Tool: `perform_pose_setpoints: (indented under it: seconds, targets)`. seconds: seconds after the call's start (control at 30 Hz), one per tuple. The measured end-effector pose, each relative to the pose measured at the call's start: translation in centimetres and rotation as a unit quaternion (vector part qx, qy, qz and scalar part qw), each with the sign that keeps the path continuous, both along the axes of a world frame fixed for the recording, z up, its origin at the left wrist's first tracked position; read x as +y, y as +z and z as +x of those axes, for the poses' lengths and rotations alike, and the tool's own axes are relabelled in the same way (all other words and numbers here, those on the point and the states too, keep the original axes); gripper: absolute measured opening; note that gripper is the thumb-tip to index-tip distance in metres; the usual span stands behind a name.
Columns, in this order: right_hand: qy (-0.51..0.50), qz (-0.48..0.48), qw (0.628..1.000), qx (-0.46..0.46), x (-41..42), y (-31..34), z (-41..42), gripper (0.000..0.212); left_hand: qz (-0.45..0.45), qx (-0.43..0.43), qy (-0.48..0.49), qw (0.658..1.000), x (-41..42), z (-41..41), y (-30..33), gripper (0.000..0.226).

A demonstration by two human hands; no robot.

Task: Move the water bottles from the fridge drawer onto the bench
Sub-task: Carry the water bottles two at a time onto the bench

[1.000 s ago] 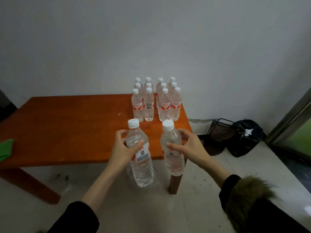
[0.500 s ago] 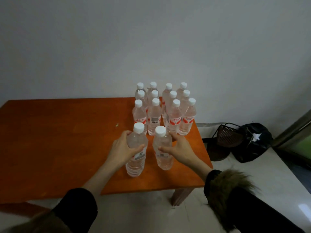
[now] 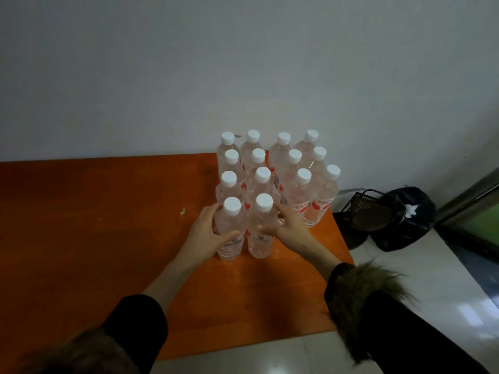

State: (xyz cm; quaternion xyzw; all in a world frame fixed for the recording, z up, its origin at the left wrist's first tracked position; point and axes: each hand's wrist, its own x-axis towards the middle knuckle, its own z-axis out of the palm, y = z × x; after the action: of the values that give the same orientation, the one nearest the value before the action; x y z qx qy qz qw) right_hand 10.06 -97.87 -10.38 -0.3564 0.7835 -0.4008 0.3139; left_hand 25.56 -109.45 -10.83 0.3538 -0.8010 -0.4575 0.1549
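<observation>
Two clear water bottles with white caps stand side by side on the orange wooden bench [image 3: 108, 238]. My left hand [image 3: 209, 233] grips the left bottle [image 3: 229, 233] around its body. My right hand [image 3: 289, 225] grips the right bottle [image 3: 260, 238] the same way. Both bottles stand upright, pressed against the front of a block of several identical bottles [image 3: 302, 190] at the bench's back right corner. The fridge drawer is out of view.
A white wall runs behind the bench. On the floor to the right sit a dark wire basket [image 3: 356, 211] and a black bag [image 3: 405, 217]. A small green speck [image 3: 183, 211] lies on the bench. The bench's right edge is close to the bottles.
Both hands have carried their bottles forward over the bench and set them down against the front row of the block. The camera has come closer to the bench.
</observation>
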Motion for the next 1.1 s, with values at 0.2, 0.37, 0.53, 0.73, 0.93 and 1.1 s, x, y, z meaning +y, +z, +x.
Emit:
perform_pose_setpoints:
  seconds: [0.2,0.37,0.53,0.73,0.93,1.1]
  targets:
    - [-0.010,0.035,0.999,-0.026,-1.3,-0.9,-0.9,0.071,0.014,0.021,-0.008,1.000,-1.1,-0.3,-1.7,0.078]
    - [-0.046,-0.006,0.997,-0.063,-1.1,-1.4,-0.7,0.066,0.060,0.078,0.041,0.994,-0.3,-0.6,-2.4,0.075]
    - [-0.072,-0.027,0.994,-0.078,-0.5,-1.7,-0.1,0.059,0.085,0.119,0.103,0.984,1.0,-0.8,-2.8,0.071]
    - [0.002,-0.012,1.000,0.015,0.5,-0.2,0.9,0.065,0.043,0.009,0.049,0.998,0.7,0.0,-1.0,0.072]
    - [0.039,-0.024,0.988,0.145,5.4,3.9,0.8,0.070,-0.085,-0.124,0.015,0.989,3.2,1.3,3.8,0.079]
    - [0.030,0.043,0.938,0.342,11.7,8.3,0.1,0.079,-0.242,-0.084,-0.050,0.965,8.3,0.8,8.0,0.084]
